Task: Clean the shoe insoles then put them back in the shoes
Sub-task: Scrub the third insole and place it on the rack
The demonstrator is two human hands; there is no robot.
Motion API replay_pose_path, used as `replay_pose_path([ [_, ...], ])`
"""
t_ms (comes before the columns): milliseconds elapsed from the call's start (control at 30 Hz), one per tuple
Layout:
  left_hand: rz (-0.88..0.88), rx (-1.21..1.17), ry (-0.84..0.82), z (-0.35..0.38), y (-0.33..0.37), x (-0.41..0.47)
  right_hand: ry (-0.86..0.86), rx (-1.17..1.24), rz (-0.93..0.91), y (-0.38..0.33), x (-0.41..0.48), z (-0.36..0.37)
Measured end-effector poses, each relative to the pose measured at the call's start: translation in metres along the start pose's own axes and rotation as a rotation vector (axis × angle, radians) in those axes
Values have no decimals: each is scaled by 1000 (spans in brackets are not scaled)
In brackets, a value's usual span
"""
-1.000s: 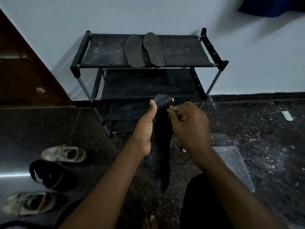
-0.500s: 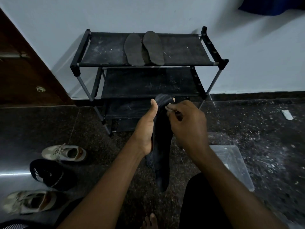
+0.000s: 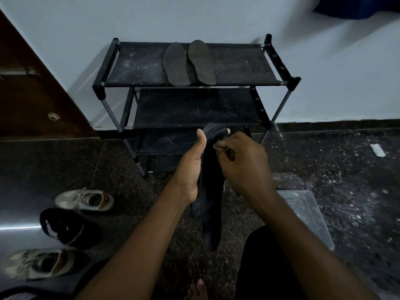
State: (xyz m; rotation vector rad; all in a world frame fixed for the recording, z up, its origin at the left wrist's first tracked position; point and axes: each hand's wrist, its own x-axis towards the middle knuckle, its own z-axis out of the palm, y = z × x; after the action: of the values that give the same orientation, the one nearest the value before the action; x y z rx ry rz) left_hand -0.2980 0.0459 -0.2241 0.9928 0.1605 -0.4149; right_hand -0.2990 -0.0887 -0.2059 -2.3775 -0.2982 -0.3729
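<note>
- The dark insole (image 3: 211, 191) – long, floppy, with a rounded end – hangs upright in front of the shoe rack (image 3: 138, 68).
- The left hand (image 3: 192, 167) grips its upper part, thumb straight along the edge.
- The right hand (image 3: 242, 165) pinches a small pale thing (image 3: 217, 146) against the insole; what it is, I cannot tell.
- Two flat grey insoles (image 3: 176, 63) lie side by side on the dusty fabric top shelf.
- On the speckled stone floor (image 3: 346, 169) – two beige sneakers (image 3: 86, 199) and a black shoe (image 3: 62, 226) at the left, and a clear plastic box (image 3: 307, 213) at the right.
</note>
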Motion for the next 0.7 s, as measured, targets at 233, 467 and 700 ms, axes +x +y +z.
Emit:
replay_pose_path([
  [233, 6, 32, 23, 4, -1, 0, 161, -34, 75, 1, 1, -5],
  [467, 5, 14, 33, 0, 0, -1, -37, -25, -57, 0, 0, 0],
  [700, 3, 7, 19, 1, 0, 0, 55, 42, -27, -1, 2, 0],
])
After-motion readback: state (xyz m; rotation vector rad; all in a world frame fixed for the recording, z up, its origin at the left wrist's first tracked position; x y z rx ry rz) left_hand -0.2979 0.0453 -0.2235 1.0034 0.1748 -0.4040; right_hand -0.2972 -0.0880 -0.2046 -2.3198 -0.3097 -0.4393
